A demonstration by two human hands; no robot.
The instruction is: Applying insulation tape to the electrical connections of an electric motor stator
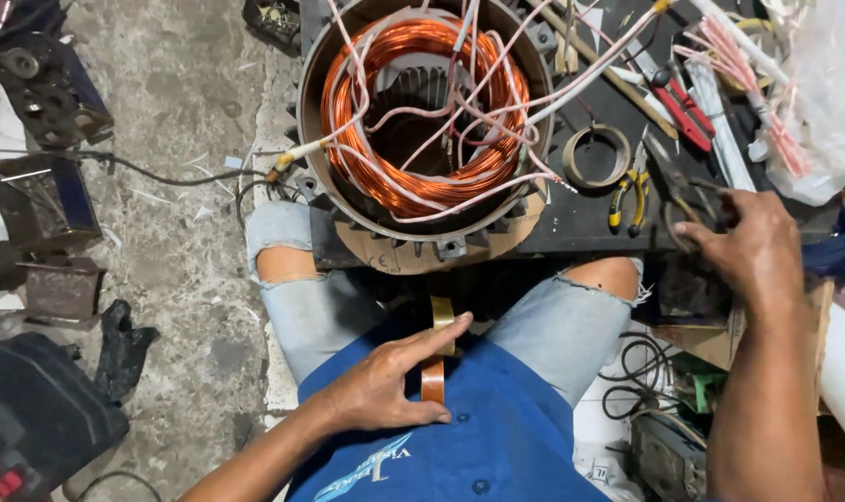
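Note:
A big round motor stator [422, 121] with bright copper windings and white-pink sleeved leads stands on a dark bench in front of my knees. My left hand [390, 381] rests against my blue shirt and pinches a roll of amber tape [436, 349] held upright on my lap. My right hand [752, 246] reaches over the bench's right side, its fingers closed on dark scissors or pliers [687, 191]; the tool's exact kind is hard to tell.
Yellow-handled pliers [627, 200], a ring of coiled tape [597, 156], red-handled cutters [683, 112], white sleeving and a plastic bag [827, 93] crowd the bench. Metal parts [46, 93] and a black case [32, 418] lie on the concrete floor at left. Cables [636, 376] hang at right.

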